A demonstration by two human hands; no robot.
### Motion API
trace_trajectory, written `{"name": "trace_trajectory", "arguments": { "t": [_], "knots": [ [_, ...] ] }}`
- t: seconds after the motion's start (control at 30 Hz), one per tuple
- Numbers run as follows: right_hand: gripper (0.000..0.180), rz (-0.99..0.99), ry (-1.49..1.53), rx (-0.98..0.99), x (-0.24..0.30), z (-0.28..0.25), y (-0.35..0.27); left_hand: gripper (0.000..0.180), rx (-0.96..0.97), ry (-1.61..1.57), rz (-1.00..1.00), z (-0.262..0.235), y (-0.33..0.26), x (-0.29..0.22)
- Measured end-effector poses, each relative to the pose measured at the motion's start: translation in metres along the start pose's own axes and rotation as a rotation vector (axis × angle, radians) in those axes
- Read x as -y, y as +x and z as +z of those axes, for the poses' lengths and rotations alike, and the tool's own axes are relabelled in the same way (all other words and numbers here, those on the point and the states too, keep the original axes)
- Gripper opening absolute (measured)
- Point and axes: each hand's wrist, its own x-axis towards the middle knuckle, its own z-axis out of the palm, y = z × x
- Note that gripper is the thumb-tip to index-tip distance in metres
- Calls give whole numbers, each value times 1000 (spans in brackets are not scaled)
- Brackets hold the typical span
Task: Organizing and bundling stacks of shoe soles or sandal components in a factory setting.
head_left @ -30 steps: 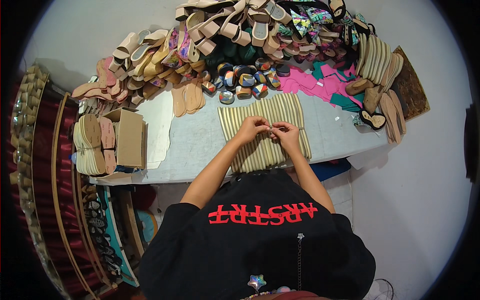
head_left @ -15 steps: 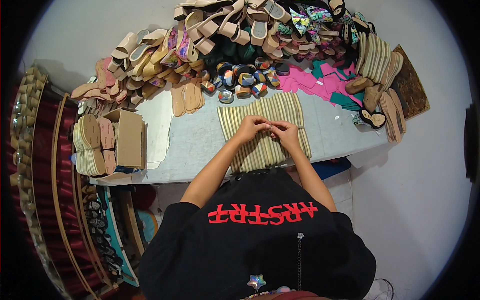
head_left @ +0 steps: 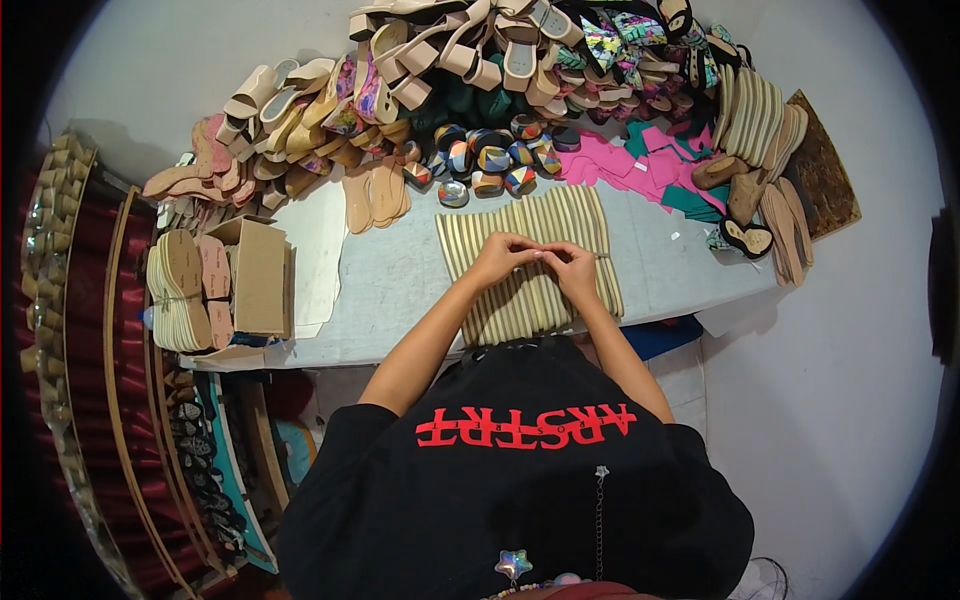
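The left hand (head_left: pixel 503 258) and the right hand (head_left: pixel 573 270) meet just right of the centre of the frame, their fingertips touching or almost touching above a striped stack (head_left: pixel 525 308). Thumb and fingers of each hand are drawn close to one another; whether either grip pinches something small between the tips, I cannot tell. The striped stack, cream and brown, lies on the pale desk (head_left: pixel 375 290) at the centre of the frame, directly under both hands, its near edge close to the black shirt (head_left: pixel 510 510) that fills the lower middle.

Just beyond the stack's far edge, at upper centre, sit multicoloured heels (head_left: pixel 492 160), with tan insoles (head_left: pixel 375 195) to their left and pink pieces (head_left: pixel 610 165) to their right. A heap of sandals (head_left: pixel 460 50) runs along the top of the frame. At left, a cardboard box (head_left: pixel 263 280) stands near the desk's edge, beside a tied bundle of pale insoles (head_left: pixel 175 300). At upper right, a second striped bundle (head_left: pixel 750 115) stands near a brown board (head_left: pixel 825 175).
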Motion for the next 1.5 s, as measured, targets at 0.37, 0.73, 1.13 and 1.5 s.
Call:
{"name": "trace_trajectory", "arguments": {
  "t": [0.37, 0.73, 1.13, 1.5],
  "knots": [
    [11, -73, -107, -34, 2, 1, 1, 15, -119, 18, 18, 9, -2, 0],
    [10, -40, 81, -41, -11, 2, 0, 13, -151, -43, 6, 12, -1, 14],
    [7, 69, 203, 46, -6, 1, 2, 13, -162, -47, 30, 13, -3, 16],
    [6, -86, -6, 102, 3, 6, 2, 12, -166, -81, -1, 10, -2, 17]
  ]
}}
